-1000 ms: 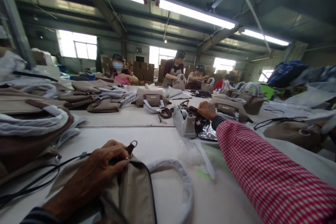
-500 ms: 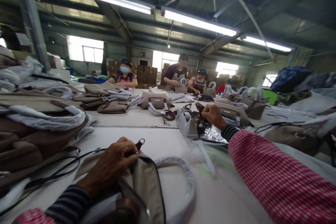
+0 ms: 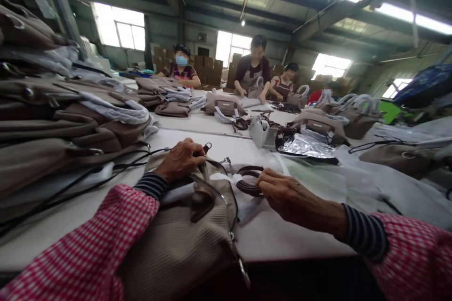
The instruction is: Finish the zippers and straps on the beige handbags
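A taupe handbag (image 3: 176, 249) lies at the near edge of the table, its zipped top partly open. My left hand (image 3: 183, 157) is closed on the bag's upper edge, beside a small tab with a metal ring. To the right, my right hand (image 3: 282, 193) pinches a coiled dark brown strap (image 3: 249, 181), bound with a white wrap and with a metal clip at its end. The coil is just above the bag's opening side. Part of the bag's rim is hidden under my left fingers.
Piled taupe bags (image 3: 70, 122) with wrapped handles fill the left side. Further back stand a grey holder (image 3: 261, 134), a silvery plastic bag (image 3: 307, 146) and more bags (image 3: 363, 117). Co-workers (image 3: 252, 68) work across the white table (image 3: 282, 240).
My right hand has come back from the heap of straps with a coiled strap in it. The left hand still grips the bag, and the view has tilted down.
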